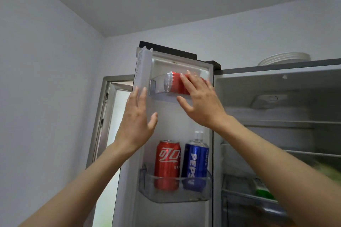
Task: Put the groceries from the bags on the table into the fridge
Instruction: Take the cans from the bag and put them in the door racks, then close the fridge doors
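The right hand (199, 101) is raised to the top door bin (156, 86) of the open fridge door (171, 125), fingers straight and spread, lying against the side of a red cola can (175, 84) that rests on its side inside that clear bin. Its thumb reaches under the bin's lower edge; nothing is curled around the can, so the hand is flat on it rather than gripping. The can's silver end points left, away from the palm.

Just left of that hand, the left hand (137, 121) is held up open, fingers straight and together, thumb out, its fingertips at the door's outer edge beside the bin. Whether it touches the door cannot be told. It holds nothing.

Below both hands, in the lower door bin (145, 188), an upright red Coca-Cola can (167, 164) stands just beside an upright blue Pepsi can (195, 164), with a clear bottle cap (199, 135) showing behind the Pepsi.

To the right of the right forearm lies the fridge interior (276, 116) with its shelves, and something green (263, 191), blurred, on a lower shelf. White plates (284, 58) sit stacked on top of the fridge.
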